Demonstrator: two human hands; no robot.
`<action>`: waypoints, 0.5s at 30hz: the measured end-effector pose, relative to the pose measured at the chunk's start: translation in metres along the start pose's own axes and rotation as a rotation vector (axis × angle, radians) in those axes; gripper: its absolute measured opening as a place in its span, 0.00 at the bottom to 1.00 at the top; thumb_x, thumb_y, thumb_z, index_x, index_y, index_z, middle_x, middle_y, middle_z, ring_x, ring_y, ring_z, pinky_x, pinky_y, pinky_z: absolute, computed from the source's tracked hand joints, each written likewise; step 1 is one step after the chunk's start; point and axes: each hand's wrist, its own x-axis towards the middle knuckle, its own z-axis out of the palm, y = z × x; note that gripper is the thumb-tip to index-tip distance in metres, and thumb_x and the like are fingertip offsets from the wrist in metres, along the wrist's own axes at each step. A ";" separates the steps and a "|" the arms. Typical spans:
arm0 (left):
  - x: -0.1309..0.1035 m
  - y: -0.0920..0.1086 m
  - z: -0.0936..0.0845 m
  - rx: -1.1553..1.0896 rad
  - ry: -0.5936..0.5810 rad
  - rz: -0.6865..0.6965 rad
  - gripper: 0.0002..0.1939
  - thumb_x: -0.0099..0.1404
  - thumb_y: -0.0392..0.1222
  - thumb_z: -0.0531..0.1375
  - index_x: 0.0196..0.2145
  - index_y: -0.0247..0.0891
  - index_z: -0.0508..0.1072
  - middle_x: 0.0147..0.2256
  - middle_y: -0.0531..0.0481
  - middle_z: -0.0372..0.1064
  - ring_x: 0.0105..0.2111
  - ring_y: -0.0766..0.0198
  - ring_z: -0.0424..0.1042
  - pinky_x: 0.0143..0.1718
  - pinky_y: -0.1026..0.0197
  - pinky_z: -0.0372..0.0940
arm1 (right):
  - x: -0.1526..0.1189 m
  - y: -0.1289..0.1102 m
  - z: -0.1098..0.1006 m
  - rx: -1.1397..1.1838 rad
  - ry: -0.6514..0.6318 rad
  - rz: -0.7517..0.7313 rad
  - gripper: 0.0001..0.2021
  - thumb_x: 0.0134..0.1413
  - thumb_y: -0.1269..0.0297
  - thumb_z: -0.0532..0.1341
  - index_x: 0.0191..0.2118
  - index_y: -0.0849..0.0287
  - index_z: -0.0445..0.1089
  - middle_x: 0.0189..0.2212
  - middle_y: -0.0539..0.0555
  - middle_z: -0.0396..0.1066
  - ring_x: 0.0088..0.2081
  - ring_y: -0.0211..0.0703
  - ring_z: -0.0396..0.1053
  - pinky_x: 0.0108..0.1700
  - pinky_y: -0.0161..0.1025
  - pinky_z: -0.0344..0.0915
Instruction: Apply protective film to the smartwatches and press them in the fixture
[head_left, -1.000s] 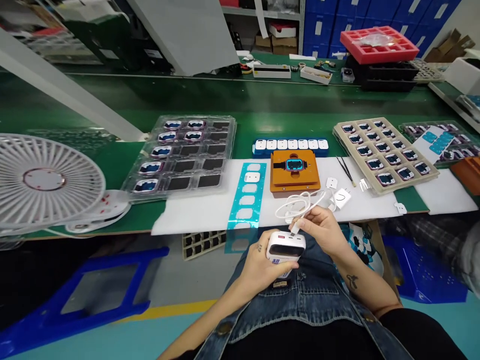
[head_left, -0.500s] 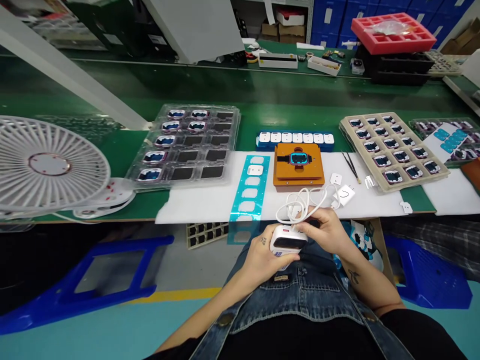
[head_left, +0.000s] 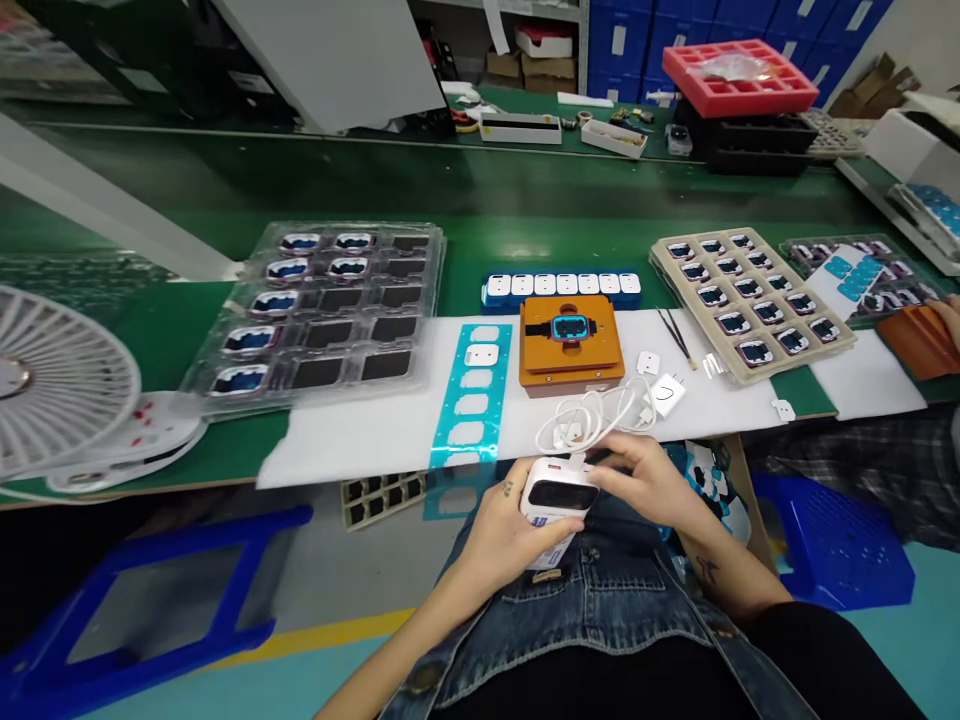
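The white device (head_left: pixel 562 495) was at the lower middle of the frame, just below the bench edge, with the long side of its dark window running from left to right and its body going down toward the lap. The left hand (head_left: pixel 508 525) was clamped around it, coming from the lower left. The cable (head_left: pixel 598 428) met the upper rim of the device, and there the right hand (head_left: pixel 643 480) came from the right, its fingers closed on the cable end. So this end lay just left of the right fingertips, much nearer to them than to the left ones; whether it was fully seated, I could not tell. Above the hands, loose loops lay on the white mat (head_left: pixel 360 435), with the charger (head_left: pixel 666 397) to their right and the orange block (head_left: pixel 571 365) behind them.
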 end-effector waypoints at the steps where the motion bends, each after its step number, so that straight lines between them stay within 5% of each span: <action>1: 0.000 0.000 -0.003 -0.014 -0.006 -0.007 0.24 0.48 0.48 0.65 0.42 0.40 0.68 0.35 0.51 0.74 0.34 0.57 0.73 0.35 0.61 0.66 | -0.007 -0.002 -0.009 -0.062 0.019 -0.001 0.11 0.54 0.61 0.62 0.42 0.59 0.74 0.36 0.54 0.75 0.34 0.40 0.72 0.35 0.35 0.69; 5: -0.003 -0.002 -0.013 -0.027 -0.005 -0.055 0.23 0.46 0.49 0.65 0.39 0.39 0.68 0.30 0.52 0.73 0.30 0.57 0.72 0.32 0.60 0.65 | -0.025 -0.003 -0.057 -0.369 0.355 -0.117 0.06 0.57 0.64 0.59 0.35 0.56 0.74 0.32 0.52 0.75 0.34 0.41 0.72 0.37 0.37 0.70; 7: -0.006 -0.003 -0.017 -0.040 0.001 -0.069 0.22 0.45 0.49 0.65 0.38 0.39 0.68 0.30 0.51 0.73 0.29 0.57 0.72 0.32 0.60 0.65 | -0.022 0.003 -0.078 -0.551 0.418 -0.186 0.09 0.56 0.66 0.59 0.42 0.54 0.73 0.41 0.54 0.74 0.44 0.46 0.71 0.44 0.43 0.70; 11: -0.011 -0.001 -0.024 -0.062 -0.002 -0.089 0.23 0.45 0.50 0.65 0.39 0.39 0.69 0.31 0.51 0.73 0.31 0.56 0.72 0.33 0.59 0.65 | 0.001 0.015 -0.097 -0.826 0.102 -0.172 0.24 0.53 0.68 0.60 0.57 0.49 0.63 0.60 0.55 0.60 0.60 0.52 0.57 0.59 0.55 0.58; 15: -0.016 0.002 -0.031 -0.078 0.048 -0.099 0.24 0.42 0.49 0.66 0.37 0.39 0.70 0.32 0.50 0.73 0.33 0.54 0.71 0.36 0.57 0.66 | 0.018 0.017 -0.098 -0.914 -0.017 -0.228 0.18 0.50 0.68 0.63 0.49 0.54 0.67 0.48 0.56 0.69 0.51 0.52 0.64 0.54 0.53 0.61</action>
